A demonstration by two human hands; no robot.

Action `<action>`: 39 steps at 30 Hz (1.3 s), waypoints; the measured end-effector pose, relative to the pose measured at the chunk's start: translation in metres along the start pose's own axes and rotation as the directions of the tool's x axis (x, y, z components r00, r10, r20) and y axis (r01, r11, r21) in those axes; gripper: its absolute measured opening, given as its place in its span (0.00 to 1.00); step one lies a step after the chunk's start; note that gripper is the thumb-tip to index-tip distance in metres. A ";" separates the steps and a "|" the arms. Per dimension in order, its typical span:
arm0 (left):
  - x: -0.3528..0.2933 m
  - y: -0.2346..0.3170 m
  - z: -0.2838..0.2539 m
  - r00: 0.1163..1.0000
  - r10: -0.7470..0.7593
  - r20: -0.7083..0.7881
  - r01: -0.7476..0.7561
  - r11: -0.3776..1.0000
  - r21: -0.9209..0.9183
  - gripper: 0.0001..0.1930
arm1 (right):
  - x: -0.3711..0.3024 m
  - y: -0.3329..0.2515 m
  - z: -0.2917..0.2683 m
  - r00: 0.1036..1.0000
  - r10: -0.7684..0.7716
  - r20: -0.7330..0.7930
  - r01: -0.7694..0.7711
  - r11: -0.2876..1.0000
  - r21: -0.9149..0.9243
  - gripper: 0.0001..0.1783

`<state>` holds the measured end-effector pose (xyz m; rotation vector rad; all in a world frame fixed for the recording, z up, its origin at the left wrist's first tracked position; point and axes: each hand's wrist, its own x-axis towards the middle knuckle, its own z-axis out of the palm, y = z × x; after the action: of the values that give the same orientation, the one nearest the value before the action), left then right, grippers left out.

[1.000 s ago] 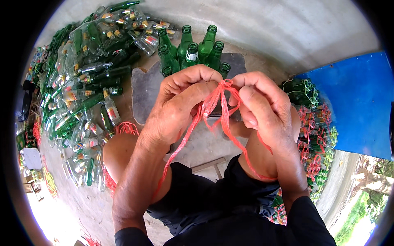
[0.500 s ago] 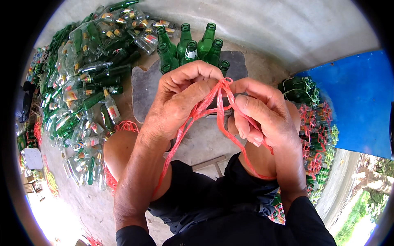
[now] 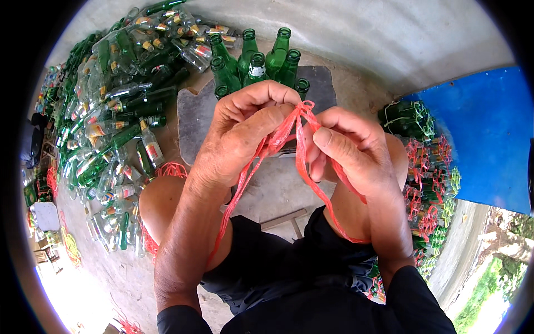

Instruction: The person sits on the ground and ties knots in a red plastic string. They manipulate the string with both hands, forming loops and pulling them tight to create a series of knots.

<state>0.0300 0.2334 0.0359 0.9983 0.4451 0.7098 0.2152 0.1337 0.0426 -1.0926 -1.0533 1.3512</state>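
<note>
While I am holding the red string [image 3: 301,149] at the centre of the frame, its gathered top, with a small loop, is sitting between the fingertips of my two hands. My left hand [image 3: 242,133], left of centre, is pinching the string between thumb and bent fingers, just beside the gathered part. My right hand [image 3: 353,150], right of centre, is grasping one strand, which is passing under the thumb; the other fingers are curling behind, their exact contact partly hidden. Loose ends are hanging below: one is trailing past my left wrist toward the lower centre, another is slanting down over my right thigh [image 3: 346,214].

Beyond my hands, at upper centre, green bottles [image 3: 225,76] are standing upright in a group on a dark board [image 3: 192,125]; my left hand is overlapping the nearest ones in view, and one neck is bearing white patches. At upper left, a large pile of bottles [image 3: 119,106], green and clear, is lying loose on the floor [image 3: 111,273]. A tangle of red cord [image 3: 172,169] is lying just beside my left knee [image 3: 163,201]. Toward the right edge, tied bundles of bottles [image 3: 425,189] are standing near a blue panel [image 3: 484,133], bound with red and yellow-green string.
</note>
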 end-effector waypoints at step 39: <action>-0.002 -0.002 0.010 0.996 0.071 -0.052 -0.056 0.965 0.255 0.01 | -0.010 -0.009 0.019 0.957 -0.203 -0.207 0.114 0.920 -0.375 0.00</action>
<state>0.0362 0.2254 0.0388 1.2380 0.5691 0.7550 0.1985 0.1242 0.0556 -1.3701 -1.2062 0.8845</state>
